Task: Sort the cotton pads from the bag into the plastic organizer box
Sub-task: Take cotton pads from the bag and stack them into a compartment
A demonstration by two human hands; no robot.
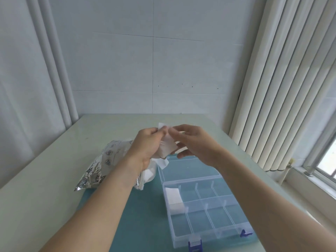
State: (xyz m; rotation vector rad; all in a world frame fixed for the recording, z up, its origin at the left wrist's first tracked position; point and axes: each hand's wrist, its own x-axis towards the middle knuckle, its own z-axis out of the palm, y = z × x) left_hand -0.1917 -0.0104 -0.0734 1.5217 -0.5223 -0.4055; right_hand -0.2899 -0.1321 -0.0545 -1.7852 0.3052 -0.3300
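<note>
White cotton pads (168, 145), a small stack, held up in the air above the far edge of the organizer box (205, 211), between bag (107, 160) and box. Left hand (145, 148) grips the stack, fingers curled round its lower left side. Right hand (192, 140) has fingers spread loosely, fingertips (171, 129) at the top edge of the stack; looks like it's peeling pads off, but I can't tell if it's pinching one yet.

Stack is tilted, long axis running roughly up-down, top corner pointing away toward the wall. One more pad (163, 163) hangs below the left hand.

Box lies open on the teal mat (145, 215), lid flat behind it. One stack of pads (174, 196) already in the back-left compartment; the rest look empty.

My take: separate at a corner, hold the remaining stack firm, lay pads flat in the next compartment so edges don't ride up on the dividers.
</note>
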